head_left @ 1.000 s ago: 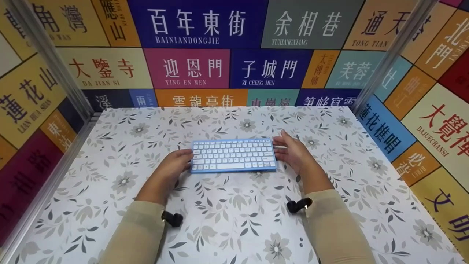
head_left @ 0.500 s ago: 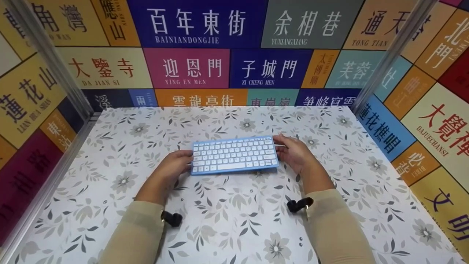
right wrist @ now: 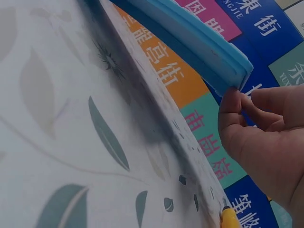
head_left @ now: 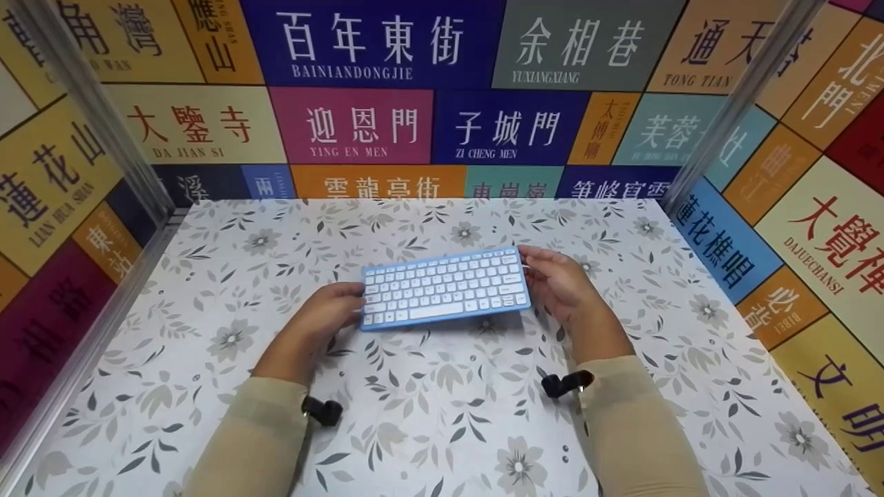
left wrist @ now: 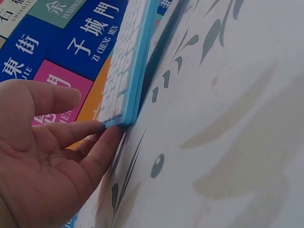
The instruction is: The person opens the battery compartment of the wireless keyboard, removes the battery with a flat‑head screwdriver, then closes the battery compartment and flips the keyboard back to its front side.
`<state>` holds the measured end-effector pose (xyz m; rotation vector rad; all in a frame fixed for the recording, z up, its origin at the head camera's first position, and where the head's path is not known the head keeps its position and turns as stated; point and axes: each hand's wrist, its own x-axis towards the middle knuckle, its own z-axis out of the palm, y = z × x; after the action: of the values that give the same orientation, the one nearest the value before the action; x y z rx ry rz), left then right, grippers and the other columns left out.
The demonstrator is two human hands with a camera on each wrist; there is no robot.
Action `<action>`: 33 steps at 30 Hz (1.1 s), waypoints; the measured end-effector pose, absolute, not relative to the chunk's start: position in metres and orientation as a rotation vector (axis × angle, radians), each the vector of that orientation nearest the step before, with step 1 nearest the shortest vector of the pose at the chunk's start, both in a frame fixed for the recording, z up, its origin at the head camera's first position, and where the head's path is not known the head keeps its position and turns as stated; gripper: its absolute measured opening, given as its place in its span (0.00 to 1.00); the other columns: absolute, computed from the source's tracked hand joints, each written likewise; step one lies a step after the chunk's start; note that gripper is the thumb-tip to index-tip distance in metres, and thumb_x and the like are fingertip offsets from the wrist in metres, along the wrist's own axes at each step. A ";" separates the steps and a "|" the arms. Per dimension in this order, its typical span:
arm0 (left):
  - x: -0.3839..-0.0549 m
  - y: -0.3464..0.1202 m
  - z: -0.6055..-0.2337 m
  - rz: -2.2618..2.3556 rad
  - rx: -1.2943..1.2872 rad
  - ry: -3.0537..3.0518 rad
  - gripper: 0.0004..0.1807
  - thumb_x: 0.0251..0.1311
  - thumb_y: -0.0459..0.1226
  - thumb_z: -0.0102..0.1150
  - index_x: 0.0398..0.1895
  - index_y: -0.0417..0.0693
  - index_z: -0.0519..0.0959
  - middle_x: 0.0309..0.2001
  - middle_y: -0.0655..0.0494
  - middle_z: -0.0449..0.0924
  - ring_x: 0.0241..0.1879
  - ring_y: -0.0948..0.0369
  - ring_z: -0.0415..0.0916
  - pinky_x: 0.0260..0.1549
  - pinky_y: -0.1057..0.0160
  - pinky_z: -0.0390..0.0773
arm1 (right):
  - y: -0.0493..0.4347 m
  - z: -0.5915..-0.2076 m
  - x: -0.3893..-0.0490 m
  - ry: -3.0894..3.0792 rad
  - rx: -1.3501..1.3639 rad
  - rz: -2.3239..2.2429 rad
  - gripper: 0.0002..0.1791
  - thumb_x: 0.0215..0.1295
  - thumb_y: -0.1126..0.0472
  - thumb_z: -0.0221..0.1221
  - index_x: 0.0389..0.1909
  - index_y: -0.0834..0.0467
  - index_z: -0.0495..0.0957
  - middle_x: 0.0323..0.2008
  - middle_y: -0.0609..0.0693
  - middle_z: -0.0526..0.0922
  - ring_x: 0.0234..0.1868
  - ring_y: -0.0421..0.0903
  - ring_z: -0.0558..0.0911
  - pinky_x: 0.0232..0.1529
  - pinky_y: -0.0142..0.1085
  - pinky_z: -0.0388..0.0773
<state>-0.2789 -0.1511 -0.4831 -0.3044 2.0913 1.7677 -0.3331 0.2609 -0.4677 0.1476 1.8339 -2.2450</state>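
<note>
A blue keyboard [head_left: 445, 290] with white keys lies between the two hands in the head view, its right end raised off the table. My left hand [head_left: 330, 307] is at its left end. In the left wrist view, fairly straight fingers [left wrist: 102, 149] touch the keyboard corner [left wrist: 124, 116], while the thumb stands apart from it. My right hand [head_left: 561, 281] holds the raised right end. The right wrist view shows bent fingers [right wrist: 231, 111] against the keyboard's lower edge [right wrist: 223, 71], with its underside partly showing.
A white cloth with grey leaves and flowers covers the table [head_left: 428, 414]. Colourful sign panels [head_left: 352, 128] stand behind it and along both sides. Black clip-like pieces [head_left: 323, 411] sit at both sleeve cuffs.
The keyboard's right end has risen and tilted upward, with the right hand moving along with it. Its left end and the left hand have stayed nearly in place.
</note>
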 end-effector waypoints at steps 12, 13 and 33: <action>-0.278 -0.148 -0.478 1.658 -0.312 2.170 0.34 0.74 0.43 0.58 0.81 0.48 0.67 0.81 0.52 0.67 0.75 0.52 0.72 0.81 0.49 0.64 | 0.254 -0.452 -0.326 1.810 0.031 -2.343 0.24 0.80 0.66 0.57 0.74 0.63 0.74 0.56 0.48 0.90 0.57 0.44 0.87 0.58 0.33 0.84; -0.277 -0.148 -0.478 1.651 -0.311 2.172 0.34 0.75 0.43 0.58 0.81 0.48 0.67 0.81 0.52 0.67 0.75 0.51 0.72 0.81 0.49 0.64 | 0.254 -0.450 -0.326 1.820 0.017 -2.341 0.24 0.80 0.66 0.57 0.74 0.63 0.74 0.56 0.48 0.90 0.57 0.44 0.87 0.58 0.33 0.84; -0.271 -0.139 -0.473 1.439 -0.102 2.337 0.37 0.73 0.46 0.59 0.81 0.42 0.66 0.81 0.44 0.66 0.76 0.45 0.72 0.81 0.48 0.64 | 0.243 -0.403 -0.312 1.990 -0.052 -2.277 0.25 0.75 0.63 0.65 0.71 0.59 0.78 0.62 0.51 0.86 0.59 0.45 0.87 0.62 0.32 0.83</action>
<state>-0.2713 -0.1390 -0.4734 -0.1024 2.3374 1.4389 -0.3122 0.2431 -0.4031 -0.0516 1.9903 -2.2770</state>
